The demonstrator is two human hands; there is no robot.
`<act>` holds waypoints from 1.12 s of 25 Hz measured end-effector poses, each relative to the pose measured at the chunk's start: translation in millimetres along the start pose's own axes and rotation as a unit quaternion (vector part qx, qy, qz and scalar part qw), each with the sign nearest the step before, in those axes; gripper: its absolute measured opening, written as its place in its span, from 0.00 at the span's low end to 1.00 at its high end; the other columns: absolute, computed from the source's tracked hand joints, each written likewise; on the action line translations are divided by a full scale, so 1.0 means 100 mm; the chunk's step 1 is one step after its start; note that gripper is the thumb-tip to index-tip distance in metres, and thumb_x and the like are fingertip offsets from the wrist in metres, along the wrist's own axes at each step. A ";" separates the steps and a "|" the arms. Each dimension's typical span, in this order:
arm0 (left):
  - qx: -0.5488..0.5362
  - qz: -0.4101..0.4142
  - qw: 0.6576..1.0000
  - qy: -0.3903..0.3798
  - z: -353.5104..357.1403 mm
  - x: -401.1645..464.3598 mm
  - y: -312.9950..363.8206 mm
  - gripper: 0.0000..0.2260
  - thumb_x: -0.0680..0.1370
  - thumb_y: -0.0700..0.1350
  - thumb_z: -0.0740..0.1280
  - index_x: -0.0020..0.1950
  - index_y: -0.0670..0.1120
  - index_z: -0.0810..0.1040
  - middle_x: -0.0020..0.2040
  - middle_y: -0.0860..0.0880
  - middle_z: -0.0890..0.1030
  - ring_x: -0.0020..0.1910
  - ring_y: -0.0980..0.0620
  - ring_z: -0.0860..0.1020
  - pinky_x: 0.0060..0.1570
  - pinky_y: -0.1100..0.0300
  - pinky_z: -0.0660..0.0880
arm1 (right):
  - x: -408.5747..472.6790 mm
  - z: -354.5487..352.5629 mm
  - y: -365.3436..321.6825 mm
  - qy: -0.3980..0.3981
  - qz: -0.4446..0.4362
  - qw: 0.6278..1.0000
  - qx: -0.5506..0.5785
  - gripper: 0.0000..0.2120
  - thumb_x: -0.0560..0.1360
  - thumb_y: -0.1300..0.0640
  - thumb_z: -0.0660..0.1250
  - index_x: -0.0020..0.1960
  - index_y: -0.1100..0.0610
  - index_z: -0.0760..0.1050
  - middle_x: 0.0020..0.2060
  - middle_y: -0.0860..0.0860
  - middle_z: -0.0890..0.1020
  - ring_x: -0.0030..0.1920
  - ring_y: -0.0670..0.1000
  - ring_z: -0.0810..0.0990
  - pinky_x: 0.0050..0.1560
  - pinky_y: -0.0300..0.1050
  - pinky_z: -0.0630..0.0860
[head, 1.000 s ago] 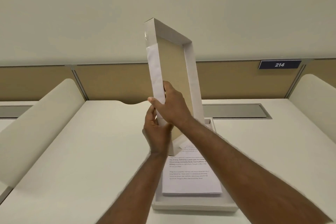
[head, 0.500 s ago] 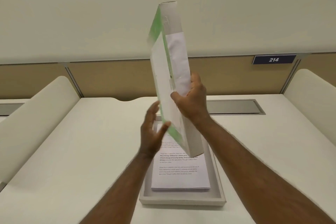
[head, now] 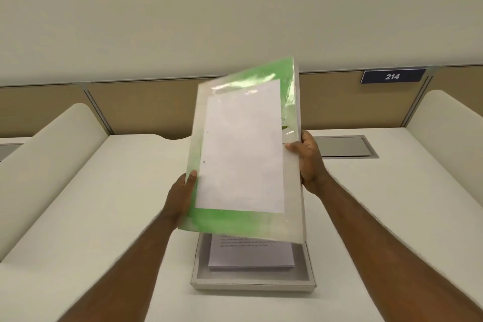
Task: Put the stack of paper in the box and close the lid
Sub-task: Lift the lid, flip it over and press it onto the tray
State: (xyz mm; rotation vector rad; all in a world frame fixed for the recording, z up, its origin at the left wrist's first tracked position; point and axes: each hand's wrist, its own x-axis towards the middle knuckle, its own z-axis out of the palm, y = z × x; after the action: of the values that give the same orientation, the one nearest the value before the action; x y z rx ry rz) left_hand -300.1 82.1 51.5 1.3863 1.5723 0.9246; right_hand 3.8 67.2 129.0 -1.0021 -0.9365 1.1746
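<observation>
Lid held mid-frame, tilted, top face toward camera; left hand grips its left edge, right hand its right. Paper stack sits in open box, lower centre.

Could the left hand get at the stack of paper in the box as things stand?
Probably not: the left hand grips the lid, which the right hand also holds, tilted over the box. The lid covers most of the stack of paper, whose near end shows.
</observation>
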 end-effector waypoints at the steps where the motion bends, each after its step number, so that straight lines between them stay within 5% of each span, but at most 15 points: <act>1: 0.028 -0.005 1.000 0.005 0.04 -0.03 -0.07 0.23 0.80 0.62 0.54 0.59 0.47 0.79 0.55 0.46 0.83 0.56 0.43 0.81 0.58 0.45 0.77 | 0.04 -0.07 0.11 0.025 0.025 0.998 -0.056 0.14 0.70 0.61 0.64 0.55 0.55 0.75 0.45 0.53 0.82 0.42 0.54 0.79 0.42 0.47 0.77; 5: 0.049 -0.050 0.998 -0.006 0.18 -0.13 -0.33 0.21 0.82 0.57 0.54 0.65 0.47 0.76 0.59 0.46 0.82 0.59 0.44 0.79 0.61 0.50 0.74 | 0.15 -0.34 0.58 0.048 0.080 0.940 -0.328 0.16 0.79 0.54 0.59 0.64 0.58 0.71 0.55 0.57 0.81 0.54 0.58 0.79 0.57 0.53 0.76; 10: 0.085 -0.076 0.994 -0.001 0.31 -0.15 -0.46 0.21 0.83 0.53 0.54 0.73 0.47 0.69 0.69 0.44 0.76 0.69 0.43 0.73 0.70 0.47 0.67 | 0.16 -0.45 1.07 0.066 0.122 0.883 -0.449 0.25 0.81 0.51 0.56 0.76 0.57 0.58 0.66 0.63 0.74 0.66 0.63 0.72 0.68 0.53 0.68; 18: 0.044 -0.132 0.990 -0.019 0.38 -0.20 -0.59 0.20 0.84 0.49 0.54 0.77 0.50 0.64 0.68 0.44 0.76 0.64 0.43 0.76 0.68 0.47 0.70 | 0.15 -0.55 1.34 0.089 0.143 0.860 -0.481 0.25 0.80 0.51 0.59 0.75 0.56 0.61 0.63 0.63 0.77 0.64 0.63 0.75 0.65 0.54 0.70; 23: 0.184 -0.076 0.980 -0.006 0.42 -0.32 -0.58 0.21 0.84 0.51 0.52 0.77 0.54 0.62 0.39 0.46 0.79 0.42 0.45 0.77 0.49 0.54 0.73 | -0.02 -0.61 1.43 0.080 0.144 0.838 -0.519 0.22 0.81 0.50 0.55 0.75 0.48 0.61 0.62 0.60 0.78 0.62 0.62 0.75 0.62 0.53 0.72; 28: 0.237 -0.065 0.969 -0.003 0.42 -0.53 -0.60 0.22 0.84 0.50 0.51 0.78 0.60 0.57 0.53 0.40 0.83 0.48 0.41 0.80 0.52 0.53 0.75 | -0.21 -0.60 1.43 0.073 0.137 0.796 -0.585 0.21 0.81 0.49 0.51 0.74 0.46 0.62 0.58 0.58 0.79 0.59 0.61 0.77 0.56 0.53 0.74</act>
State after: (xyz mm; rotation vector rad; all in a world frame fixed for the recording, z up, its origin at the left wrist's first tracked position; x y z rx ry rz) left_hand -281.4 22.5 -14.3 1.5763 1.9379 0.4780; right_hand 17.6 53.4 -26.1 -2.2460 -1.4493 0.6184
